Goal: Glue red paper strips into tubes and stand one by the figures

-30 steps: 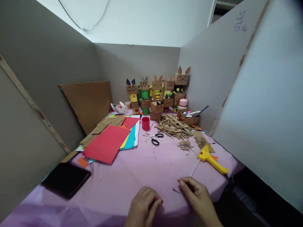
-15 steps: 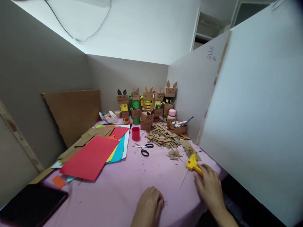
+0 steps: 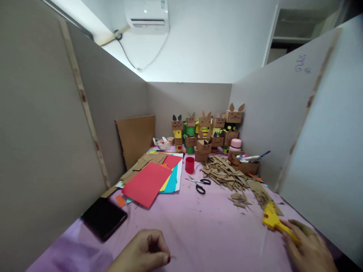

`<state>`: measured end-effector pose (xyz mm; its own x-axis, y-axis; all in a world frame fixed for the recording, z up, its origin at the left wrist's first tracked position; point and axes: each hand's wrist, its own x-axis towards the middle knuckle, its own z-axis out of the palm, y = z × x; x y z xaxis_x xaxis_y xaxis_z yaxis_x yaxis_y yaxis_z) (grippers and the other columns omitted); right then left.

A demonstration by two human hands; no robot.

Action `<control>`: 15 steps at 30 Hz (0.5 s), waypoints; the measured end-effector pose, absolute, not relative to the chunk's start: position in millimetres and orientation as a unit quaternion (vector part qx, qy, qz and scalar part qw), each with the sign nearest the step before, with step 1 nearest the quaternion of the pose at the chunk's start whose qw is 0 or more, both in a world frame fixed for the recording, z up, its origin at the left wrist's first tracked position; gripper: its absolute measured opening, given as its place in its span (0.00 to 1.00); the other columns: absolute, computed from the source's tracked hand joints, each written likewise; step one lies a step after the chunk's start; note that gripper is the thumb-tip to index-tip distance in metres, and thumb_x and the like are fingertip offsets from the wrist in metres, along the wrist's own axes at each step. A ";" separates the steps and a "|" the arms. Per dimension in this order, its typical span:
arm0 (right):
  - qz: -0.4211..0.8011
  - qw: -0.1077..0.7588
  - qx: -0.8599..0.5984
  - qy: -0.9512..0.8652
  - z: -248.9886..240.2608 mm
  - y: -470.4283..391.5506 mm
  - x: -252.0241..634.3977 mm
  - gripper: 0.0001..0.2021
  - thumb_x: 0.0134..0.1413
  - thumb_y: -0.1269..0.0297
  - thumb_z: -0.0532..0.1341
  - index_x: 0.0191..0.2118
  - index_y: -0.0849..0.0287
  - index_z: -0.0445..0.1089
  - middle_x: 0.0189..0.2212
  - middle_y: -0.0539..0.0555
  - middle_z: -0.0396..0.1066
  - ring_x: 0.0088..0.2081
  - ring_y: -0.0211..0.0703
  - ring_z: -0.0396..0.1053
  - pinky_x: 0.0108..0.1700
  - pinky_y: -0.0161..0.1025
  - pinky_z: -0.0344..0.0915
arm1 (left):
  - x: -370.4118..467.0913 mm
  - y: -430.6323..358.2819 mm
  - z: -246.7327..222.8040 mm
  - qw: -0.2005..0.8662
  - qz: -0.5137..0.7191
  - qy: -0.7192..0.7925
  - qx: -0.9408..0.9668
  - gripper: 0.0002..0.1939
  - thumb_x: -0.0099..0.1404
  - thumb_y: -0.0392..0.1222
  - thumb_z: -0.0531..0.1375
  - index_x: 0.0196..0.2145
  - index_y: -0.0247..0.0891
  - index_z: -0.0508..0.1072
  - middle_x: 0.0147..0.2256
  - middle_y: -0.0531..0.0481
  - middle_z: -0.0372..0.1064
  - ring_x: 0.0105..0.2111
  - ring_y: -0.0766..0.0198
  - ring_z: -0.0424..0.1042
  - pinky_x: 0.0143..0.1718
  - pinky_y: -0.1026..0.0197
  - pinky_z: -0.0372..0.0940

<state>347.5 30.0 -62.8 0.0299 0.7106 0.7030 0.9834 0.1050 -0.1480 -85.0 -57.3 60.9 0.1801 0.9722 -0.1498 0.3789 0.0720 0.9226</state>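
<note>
At the lower right, my right hand (image 3: pixel 307 245) is closed around the handle of a yellow hot glue gun (image 3: pixel 273 219), held near the table edge. A thin, pale, blurred line hangs down beside the glue gun. Low in the view, left of centre, my left hand (image 3: pixel 141 251) has its fingers curled, thumb and forefinger close together; whatever may be between them is hidden or too small to make out. Farther up the table lie black-handled scissors (image 3: pixel 200 185), opened, with a red paper cylinder (image 3: pixel 190 165) behind them.
Coloured paper sheets (image 3: pixel 149 183) and a dark tablet-like slab (image 3: pixel 104 219) lie on the left. Cardboard scraps (image 3: pixel 224 172) are heaped beside a pen box (image 3: pixel 244 164). Cardboard animal figures (image 3: pixel 203 147) stand at the back. Grey partitions (image 3: pixel 187 100) enclose the pink-covered table (image 3: pixel 195 223).
The view has swung left, so the table's things sit farther right. My left hand has turned, showing its curled thumb and forefinger. The glue gun stays in my right hand.
</note>
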 end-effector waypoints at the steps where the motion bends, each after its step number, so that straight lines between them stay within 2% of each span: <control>1: -0.195 0.354 -0.617 -0.675 -60.2 32.2 341.0 0.20 0.54 0.58 0.47 0.42 0.64 0.71 0.43 0.67 0.70 0.43 0.59 0.69 0.43 0.53 0.64 | -98.1 -65.2 66.1 0.463 0.267 0.581 0.614 0.02 0.46 0.36 0.60 0.19 0.36 0.70 0.17 0.58 0.65 0.20 0.70 0.60 0.22 0.69 0.52; 4: -0.133 0.399 -0.579 -0.699 -45.9 39.9 309.8 0.19 0.53 0.55 0.50 0.40 0.59 0.73 0.41 0.63 0.72 0.42 0.57 0.70 0.42 0.52 0.66 | -132.5 -83.7 77.0 0.395 0.171 0.642 0.634 0.06 0.52 0.39 0.57 0.19 0.38 0.71 0.17 0.56 0.70 0.19 0.66 0.67 0.20 0.68 0.54; 8: -0.057 0.420 -0.534 -0.732 -30.9 48.0 251.3 0.17 0.53 0.54 0.51 0.38 0.54 0.74 0.42 0.59 0.73 0.44 0.55 0.70 0.44 0.52 0.67 | -155.0 -78.7 81.9 0.115 0.159 0.728 0.656 0.17 0.59 0.46 0.52 0.18 0.39 0.70 0.18 0.51 0.72 0.21 0.61 0.70 0.22 0.65 0.59; 10: -0.033 0.410 -0.512 -0.754 -31.2 49.1 222.4 0.16 0.54 0.57 0.51 0.38 0.55 0.74 0.43 0.59 0.73 0.46 0.54 0.69 0.46 0.51 0.67 | -156.9 -62.5 75.4 0.018 0.164 0.714 0.680 0.15 0.61 0.41 0.49 0.28 0.39 0.75 0.27 0.48 0.77 0.29 0.59 0.74 0.30 0.62 0.65; 11: -0.025 0.402 -0.501 -0.766 -33.2 49.0 209.9 0.16 0.54 0.58 0.51 0.38 0.56 0.74 0.43 0.60 0.73 0.46 0.54 0.69 0.46 0.50 0.68 | -156.3 -52.1 69.4 -0.033 0.171 0.698 0.694 0.16 0.59 0.36 0.50 0.40 0.39 0.74 0.40 0.45 0.76 0.41 0.57 0.73 0.40 0.59 0.66; 12: -0.016 0.392 -0.490 -0.778 -36.1 48.5 199.3 0.15 0.55 0.59 0.52 0.39 0.56 0.75 0.43 0.60 0.73 0.46 0.53 0.70 0.46 0.48 0.68 | -155.2 -41.1 61.8 -0.071 0.169 0.697 0.693 0.22 0.56 0.32 0.51 0.48 0.37 0.70 0.49 0.41 0.71 0.49 0.55 0.69 0.47 0.56 0.64; 13: -0.007 0.381 -0.477 -0.792 -39.6 48.1 190.9 0.15 0.55 0.59 0.52 0.38 0.57 0.75 0.42 0.61 0.73 0.45 0.52 0.71 0.45 0.46 0.69 | -153.8 -29.9 53.5 -0.079 0.165 0.697 0.693 0.26 0.55 0.30 0.51 0.52 0.34 0.67 0.54 0.38 0.65 0.53 0.53 0.65 0.51 0.54 0.61; 15: 0.013 0.357 -0.450 -0.818 -46.4 47.8 181.5 0.13 0.55 0.60 0.54 0.37 0.56 0.75 0.40 0.60 0.74 0.43 0.49 0.72 0.44 0.42 0.70 | -151.0 -9.1 37.5 -0.093 0.166 0.700 0.688 0.29 0.53 0.27 0.52 0.54 0.32 0.64 0.58 0.36 0.59 0.57 0.48 0.59 0.55 0.46 0.56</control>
<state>181.5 47.8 -46.4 -0.3400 0.7460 0.5727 0.7275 0.5945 -0.3425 -151.0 -9.1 37.5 -0.0353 0.9326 0.3593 0.9945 -0.0029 0.1051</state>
